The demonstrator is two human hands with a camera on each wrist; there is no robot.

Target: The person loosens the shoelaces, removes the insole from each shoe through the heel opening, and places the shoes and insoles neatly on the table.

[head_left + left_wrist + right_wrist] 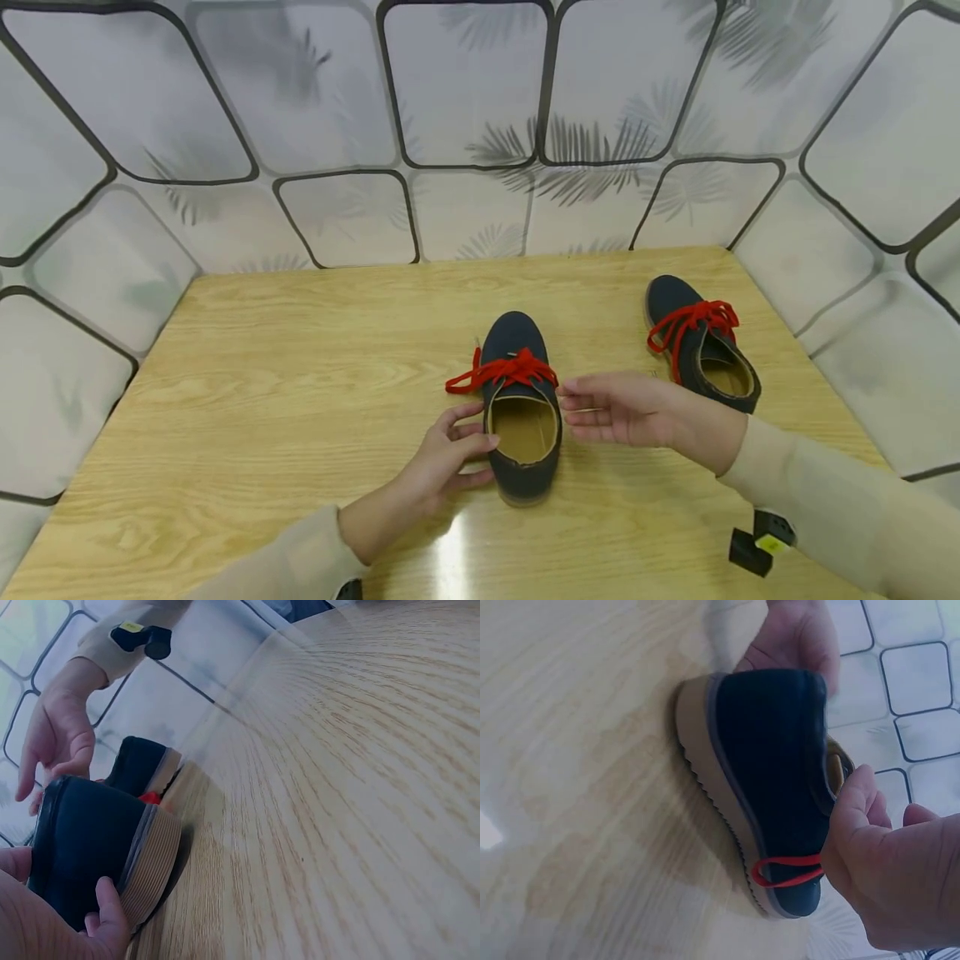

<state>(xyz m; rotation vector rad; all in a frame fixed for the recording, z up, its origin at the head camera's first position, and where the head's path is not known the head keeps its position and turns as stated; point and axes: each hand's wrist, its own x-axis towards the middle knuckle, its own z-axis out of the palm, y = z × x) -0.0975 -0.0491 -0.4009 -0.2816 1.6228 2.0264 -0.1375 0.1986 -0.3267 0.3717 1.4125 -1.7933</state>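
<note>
A navy shoe (525,429) with red laces (517,367) tied in a bow stands mid-table, toe pointing away. My left hand (442,462) grips its left side near the heel, thumb at the opening's rim. In the left wrist view, its fingers (109,907) lie against the shoe's side and thick ridged tan sole (154,862). Beside the shoe's right side, my right hand (630,410) hovers with loosely bent fingers and holds nothing. In the right wrist view, that hand (900,862) overlaps the shoe's opening close to a red lace loop (787,871).
A matching navy shoe (693,350) with red laces sits at the back right of the wood-grain table (300,375), angled, beyond my right wrist. Patterned fabric walls (472,92) rise along the back and both sides. A small black device (761,542) is on the right sleeve.
</note>
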